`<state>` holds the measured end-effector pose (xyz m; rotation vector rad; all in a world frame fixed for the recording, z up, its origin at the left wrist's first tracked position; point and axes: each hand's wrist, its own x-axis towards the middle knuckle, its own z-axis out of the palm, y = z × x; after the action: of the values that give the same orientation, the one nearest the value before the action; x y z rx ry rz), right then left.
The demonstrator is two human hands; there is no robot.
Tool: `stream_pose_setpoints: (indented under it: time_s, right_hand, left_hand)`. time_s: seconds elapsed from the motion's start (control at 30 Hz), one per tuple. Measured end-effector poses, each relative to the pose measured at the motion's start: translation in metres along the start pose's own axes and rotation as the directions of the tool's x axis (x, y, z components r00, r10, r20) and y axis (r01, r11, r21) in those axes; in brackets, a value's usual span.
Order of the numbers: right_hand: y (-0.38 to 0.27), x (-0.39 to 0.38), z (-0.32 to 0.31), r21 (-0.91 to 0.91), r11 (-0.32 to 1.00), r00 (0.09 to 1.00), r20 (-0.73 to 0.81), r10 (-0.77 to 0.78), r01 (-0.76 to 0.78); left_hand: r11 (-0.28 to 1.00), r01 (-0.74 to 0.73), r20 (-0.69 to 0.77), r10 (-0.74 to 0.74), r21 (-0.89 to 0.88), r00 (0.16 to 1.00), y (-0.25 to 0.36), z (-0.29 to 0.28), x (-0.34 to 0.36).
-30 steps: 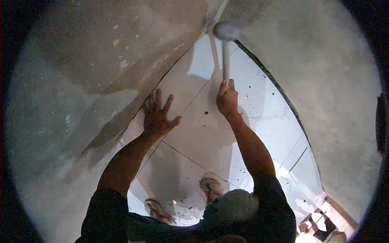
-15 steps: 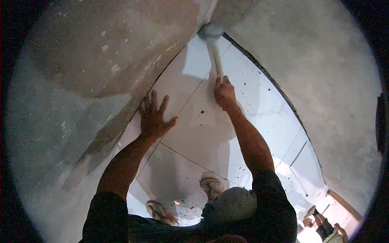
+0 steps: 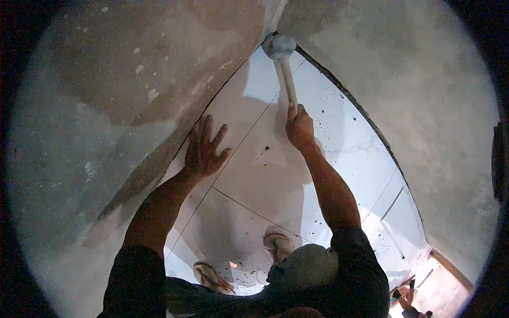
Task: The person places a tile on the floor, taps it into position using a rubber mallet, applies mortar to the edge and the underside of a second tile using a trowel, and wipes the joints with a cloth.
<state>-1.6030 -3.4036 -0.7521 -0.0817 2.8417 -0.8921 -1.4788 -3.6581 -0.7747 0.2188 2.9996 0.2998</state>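
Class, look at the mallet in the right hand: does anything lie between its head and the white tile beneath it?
Nothing visible does. The right hand grips the mallet, whose head sits at the far corner of the white tile; the left hand presses flat well aside.

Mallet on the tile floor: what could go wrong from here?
1. The right hand swings the mallet right in the corner; a stray blow might chip the tile edge or strike the wall.
2. The left hand lies flat on a tile by the wall, near enough that a wide swing might catch it.
3. Dark specks dot the tiles; grit under the mallet could scratch them.
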Motion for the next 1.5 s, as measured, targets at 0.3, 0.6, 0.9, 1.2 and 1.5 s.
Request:
stream_pose_setpoints:
  time_s: [0.3, 0.6, 0.9, 1.2, 1.5]
  right_hand:
    - [-0.017, -0.038, -0.005, 0.068, 0.997, 0.996, 0.082, -0.045, 0.039]
    - [-0.016, -0.046, -0.002, 0.142, 0.99, 0.984, 0.176, -0.013, -0.012]
    - [-0.007, -0.041, 0.006, -0.241, 0.818, 0.853, 0.166, -0.495, 0.522]
    - [-0.02, -0.05, -0.004, 0.115, 0.993, 0.973, 0.228, -0.027, 0.0]
    - [-0.013, -0.059, 0.0, 0.223, 0.975, 0.983, 0.176, -0.046, 0.006]
  left_hand:
    - [0.993, -0.081, -0.004, 0.081, -0.088, 0.997, -0.001, -0.01, 0.023]
    - [0.99, -0.105, 0.11, 0.116, -0.098, 0.987, -0.01, -0.015, 0.024]
    - [0.985, -0.127, 0.256, 0.154, -0.118, 0.954, -0.014, -0.018, 0.027]
    - [0.989, -0.105, 0.303, 0.132, -0.106, 0.944, -0.009, -0.022, 0.028]
    - [0.984, -0.121, 0.224, 0.148, -0.129, 0.963, -0.01, -0.017, 0.027]
